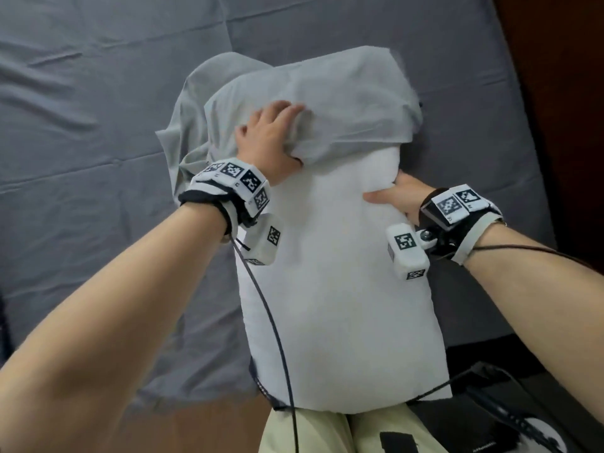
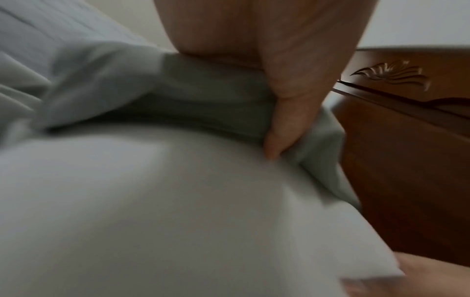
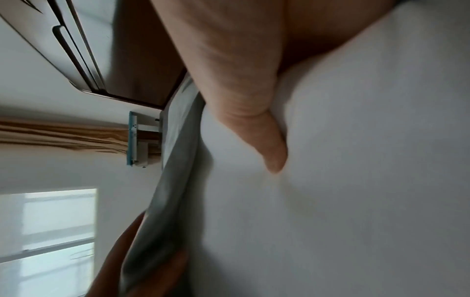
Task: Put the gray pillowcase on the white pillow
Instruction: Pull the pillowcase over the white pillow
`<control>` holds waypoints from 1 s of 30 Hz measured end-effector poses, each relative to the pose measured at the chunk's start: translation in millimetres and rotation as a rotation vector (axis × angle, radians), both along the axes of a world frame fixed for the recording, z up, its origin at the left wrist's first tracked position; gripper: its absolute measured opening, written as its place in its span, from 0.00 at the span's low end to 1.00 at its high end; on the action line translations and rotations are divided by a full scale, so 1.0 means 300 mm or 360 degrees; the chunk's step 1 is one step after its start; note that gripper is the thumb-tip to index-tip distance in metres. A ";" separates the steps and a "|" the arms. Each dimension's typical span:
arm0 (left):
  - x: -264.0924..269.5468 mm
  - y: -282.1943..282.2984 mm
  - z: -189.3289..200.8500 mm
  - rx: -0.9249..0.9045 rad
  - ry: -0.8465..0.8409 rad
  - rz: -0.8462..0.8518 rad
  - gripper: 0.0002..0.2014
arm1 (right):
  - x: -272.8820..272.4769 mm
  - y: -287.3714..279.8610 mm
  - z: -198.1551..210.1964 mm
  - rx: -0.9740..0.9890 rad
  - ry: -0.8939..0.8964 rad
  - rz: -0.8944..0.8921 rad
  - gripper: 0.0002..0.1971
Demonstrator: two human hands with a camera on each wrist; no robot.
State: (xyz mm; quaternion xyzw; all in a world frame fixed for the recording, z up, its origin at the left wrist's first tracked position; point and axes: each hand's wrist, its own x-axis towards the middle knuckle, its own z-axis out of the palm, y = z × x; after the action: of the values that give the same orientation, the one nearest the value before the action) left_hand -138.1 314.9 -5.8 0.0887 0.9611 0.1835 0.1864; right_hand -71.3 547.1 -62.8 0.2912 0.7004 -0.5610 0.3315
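The white pillow (image 1: 340, 289) lies mid-frame on the bed (image 1: 98, 125) — the gray pillowcase (image 1: 327, 103) covers its upper end. The left hand (image 1: 268, 138) pinches the pillowcase hem; the right hand (image 1: 395, 197) clutches the pillow's right edge.

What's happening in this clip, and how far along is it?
A person is pulling a gray pillowcase onto a white pillow that lies on a bed with a gray sheet. The left hand grips the pillowcase's open edge, thumb under the fabric. The right hand grips the pillow's right side, thumb pressed into it. Only the far end of the pillow is covered; most of it is still bare.
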 end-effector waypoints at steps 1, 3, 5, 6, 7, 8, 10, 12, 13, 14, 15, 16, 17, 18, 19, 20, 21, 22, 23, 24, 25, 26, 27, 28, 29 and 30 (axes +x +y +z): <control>0.005 0.040 0.013 0.0024 -0.0038 -0.0085 0.40 | 0.013 -0.020 0.024 -0.0029 0.0113 -0.0010 0.28; 0.016 0.108 0.033 0.0027 -0.0032 -0.0264 0.35 | 0.034 -0.052 0.083 -0.0003 0.0314 0.0051 0.24; 0.013 0.153 0.076 0.0116 0.0060 -0.0385 0.25 | 0.045 -0.067 0.137 0.0021 0.0455 0.0083 0.23; 0.002 0.166 0.104 0.0210 0.0090 -0.0394 0.22 | 0.048 -0.073 0.167 -0.0015 0.0495 0.0062 0.22; -0.012 0.176 0.133 0.0305 0.0111 -0.0385 0.19 | 0.049 -0.081 0.197 -0.0051 0.0534 0.0019 0.21; -0.028 0.181 0.165 0.0355 0.0128 -0.0366 0.17 | 0.048 -0.092 0.230 -0.0081 0.0567 -0.0021 0.20; -0.053 0.190 0.226 0.0336 0.0132 -0.0337 0.14 | 0.045 -0.113 0.283 -0.0121 0.0613 -0.0075 0.18; -0.057 0.192 0.276 0.0366 0.0131 -0.0327 0.13 | 0.036 -0.125 0.322 -0.0136 0.0625 -0.0154 0.17; -0.049 0.193 0.299 0.0398 0.0107 -0.0331 0.13 | 0.030 -0.125 0.343 -0.0135 0.0624 -0.0188 0.16; -0.037 0.195 0.320 0.0433 0.0059 -0.0344 0.12 | 0.022 -0.121 0.358 -0.0134 0.0627 -0.0213 0.15; -0.021 0.199 0.339 0.0469 0.0008 -0.0370 0.11 | 0.010 -0.112 0.367 -0.0124 0.0626 -0.0234 0.13; -0.004 0.207 0.354 0.0501 -0.0051 -0.0404 0.11 | 0.000 -0.100 0.374 -0.0087 0.0619 -0.0245 0.11; 0.014 0.214 0.363 0.0523 -0.0111 -0.0441 0.10 | -0.011 -0.084 0.376 -0.0023 0.0607 -0.0260 0.08; 0.029 0.223 0.366 0.0535 -0.0162 -0.0463 0.10 | -0.022 -0.065 0.377 0.0025 0.0602 -0.0295 0.06; 0.042 0.230 0.365 0.0531 -0.0201 -0.0468 0.10 | -0.030 -0.044 0.379 0.0041 0.0610 -0.0352 0.07; 0.053 0.232 0.360 0.0509 -0.0244 -0.0460 0.10 | -0.035 -0.021 0.376 0.0025 0.0624 -0.0424 0.10; 0.062 0.231 0.351 0.0481 -0.0296 -0.0451 0.10 | -0.033 0.004 0.376 0.0009 0.0650 -0.0496 0.13; 0.069 0.232 0.338 0.0472 -0.0350 -0.0433 0.10 | -0.024 0.030 0.365 0.0019 0.0675 -0.0543 0.14; 0.075 0.233 0.320 0.0493 -0.0390 -0.0395 0.10 | -0.009 0.057 0.345 0.0048 0.0693 -0.0563 0.15; 0.084 0.237 0.302 0.0542 -0.0408 -0.0317 0.09 | 0.012 0.077 0.320 0.0095 0.0686 -0.0549 0.15; 0.095 0.245 0.281 0.0612 -0.0399 -0.0191 0.10 | 0.038 0.095 0.289 0.0127 0.0666 -0.0510 0.16; 0.104 0.256 0.258 0.0680 -0.0350 -0.0055 0.10 | 0.066 0.109 0.259 0.0145 0.0639 -0.0453 0.17; 0.112 0.268 0.231 0.0730 -0.0289 0.0058 0.10 | 0.095 0.126 0.222 0.0156 0.0603 -0.0394 0.20; 0.120 0.284 0.204 0.0743 -0.0252 0.0137 0.11 | 0.126 0.141 0.198 0.0162 0.0558 -0.0327 0.23; 0.127 0.301 0.178 0.0730 -0.0234 0.0186 0.11 | 0.156 0.160 0.169 0.0158 0.0499 -0.0253 0.27; 0.134 0.319 0.153 0.0708 -0.0229 0.0208 0.11 | 0.190 0.179 0.145 0.0136 0.0406 -0.0168 0.32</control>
State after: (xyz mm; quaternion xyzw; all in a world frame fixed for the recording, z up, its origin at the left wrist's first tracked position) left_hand -98.0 410.8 39.9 0.0520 0.8849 0.4083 0.2181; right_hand -14.3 600.8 -19.2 0.2677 0.7438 -0.5798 0.1973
